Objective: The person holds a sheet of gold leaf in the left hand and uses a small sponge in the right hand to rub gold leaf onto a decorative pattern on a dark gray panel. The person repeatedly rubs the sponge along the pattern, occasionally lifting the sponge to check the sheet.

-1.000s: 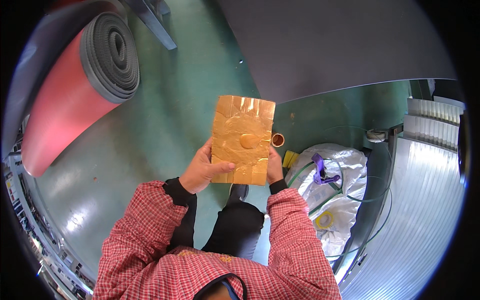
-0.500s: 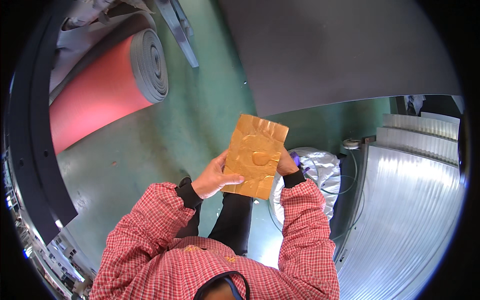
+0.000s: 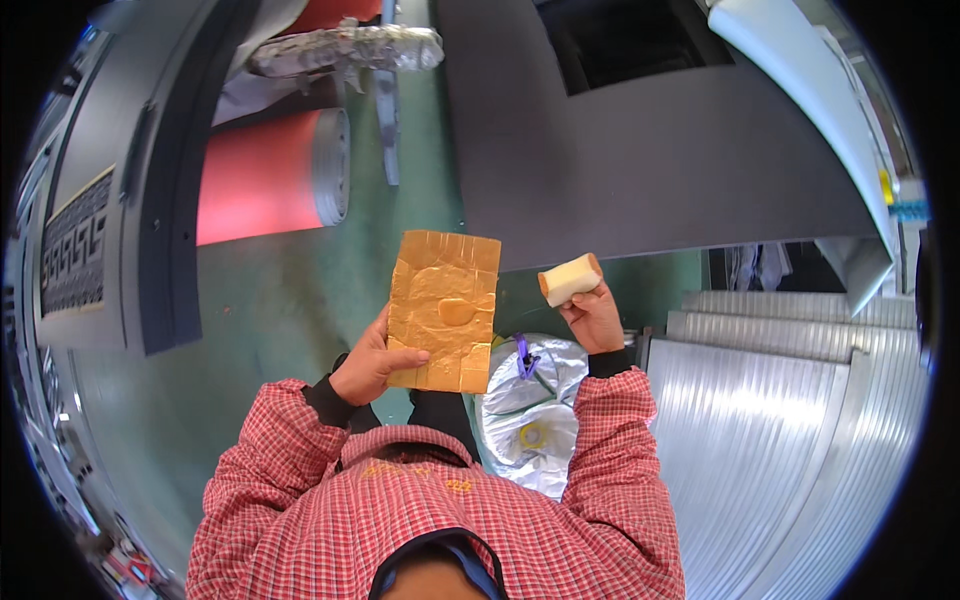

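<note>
My left hand (image 3: 372, 362) grips a flat golden-brown rectangular board (image 3: 445, 310) by its lower left edge, thumb across the front. The board looks like creased cardboard with a shiny surface, and it stands nearly upright in the picture. To its right, my right hand (image 3: 592, 318) is closed on a small cream block with orange-brown ends (image 3: 571, 279), held from below between thumb and fingers. Board and block are apart. Below them, between my forearms, a silvery sack (image 3: 540, 410) with a purple piece (image 3: 525, 358) on it rests on the floor.
A large dark grey sheet (image 3: 640, 160) spreads across the far side. A red and grey roll (image 3: 270, 180) lies at the far left, beside a metal leg (image 3: 388, 130) and a foil-wrapped bundle (image 3: 350, 50). Ribbed translucent panels (image 3: 740, 430) stand at right; a grey cabinet (image 3: 120, 190) at left.
My right hand has come out from behind the board and moved right, now showing the cream block. The board has shifted left and straightened. The view has turned, bringing the foil-wrapped bundle in.
</note>
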`<state>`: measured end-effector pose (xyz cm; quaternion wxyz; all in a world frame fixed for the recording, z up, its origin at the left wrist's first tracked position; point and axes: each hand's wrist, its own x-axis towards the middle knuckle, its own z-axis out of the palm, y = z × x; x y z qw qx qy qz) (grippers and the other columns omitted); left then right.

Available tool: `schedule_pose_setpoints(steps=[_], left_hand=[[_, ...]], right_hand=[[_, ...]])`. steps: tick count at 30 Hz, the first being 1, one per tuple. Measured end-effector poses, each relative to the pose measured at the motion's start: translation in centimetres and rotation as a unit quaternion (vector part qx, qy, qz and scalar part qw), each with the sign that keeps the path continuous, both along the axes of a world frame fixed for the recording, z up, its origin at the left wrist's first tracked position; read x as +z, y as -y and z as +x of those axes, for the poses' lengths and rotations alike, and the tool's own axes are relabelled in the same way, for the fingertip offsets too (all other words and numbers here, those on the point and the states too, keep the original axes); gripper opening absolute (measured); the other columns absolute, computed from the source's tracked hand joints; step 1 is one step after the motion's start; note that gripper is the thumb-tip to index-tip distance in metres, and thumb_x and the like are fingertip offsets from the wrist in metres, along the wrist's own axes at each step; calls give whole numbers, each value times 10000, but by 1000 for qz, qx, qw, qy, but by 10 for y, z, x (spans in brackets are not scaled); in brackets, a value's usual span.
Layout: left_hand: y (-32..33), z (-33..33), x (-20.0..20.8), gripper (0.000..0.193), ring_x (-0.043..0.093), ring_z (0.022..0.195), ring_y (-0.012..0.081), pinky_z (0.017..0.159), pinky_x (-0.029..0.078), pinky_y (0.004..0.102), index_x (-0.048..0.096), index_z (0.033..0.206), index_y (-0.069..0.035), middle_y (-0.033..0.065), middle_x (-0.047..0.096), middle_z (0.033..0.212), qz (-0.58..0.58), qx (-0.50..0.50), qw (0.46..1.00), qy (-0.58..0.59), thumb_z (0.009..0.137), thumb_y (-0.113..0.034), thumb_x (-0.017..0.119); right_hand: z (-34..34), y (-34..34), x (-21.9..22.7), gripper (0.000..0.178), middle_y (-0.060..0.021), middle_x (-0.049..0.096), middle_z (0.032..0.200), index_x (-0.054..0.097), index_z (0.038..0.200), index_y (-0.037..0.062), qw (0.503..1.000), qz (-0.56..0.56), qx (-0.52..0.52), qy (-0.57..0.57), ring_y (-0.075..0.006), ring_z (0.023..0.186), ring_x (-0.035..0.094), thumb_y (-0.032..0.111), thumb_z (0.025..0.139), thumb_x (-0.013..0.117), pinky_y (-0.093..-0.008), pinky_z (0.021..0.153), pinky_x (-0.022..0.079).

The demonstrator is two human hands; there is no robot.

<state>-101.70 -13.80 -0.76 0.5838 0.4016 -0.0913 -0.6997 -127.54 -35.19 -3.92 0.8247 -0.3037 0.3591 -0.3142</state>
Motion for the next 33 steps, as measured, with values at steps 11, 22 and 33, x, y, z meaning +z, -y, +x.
schedule_pose_setpoints(steps=[11,22,33], left_hand=[[-72,-21,102,734,530,1210,194,1011,450,358,288,1432,-25,100,508,1333,-74,167,982,42,797,54,647],[-184,42,115,698,534,1220,224,1039,437,403,327,1406,-30,108,515,1345,-95,295,949,54,788,64,637],[-297,92,123,720,528,1215,190,1039,426,378,338,1410,-50,75,525,1332,-70,403,909,77,777,57,664]], right_hand=[[90,-39,178,432,-67,594,1113,520,1169,46,884,-365,290,-24,-127,845,592,-82,788,678,-241,676,499],[227,-159,232,356,-45,618,908,617,1024,35,604,-683,405,-69,-121,679,578,-75,699,711,-241,614,497],[337,-266,230,376,-62,624,867,619,1052,45,563,-707,429,-4,-153,663,589,-17,700,736,-257,624,503]])
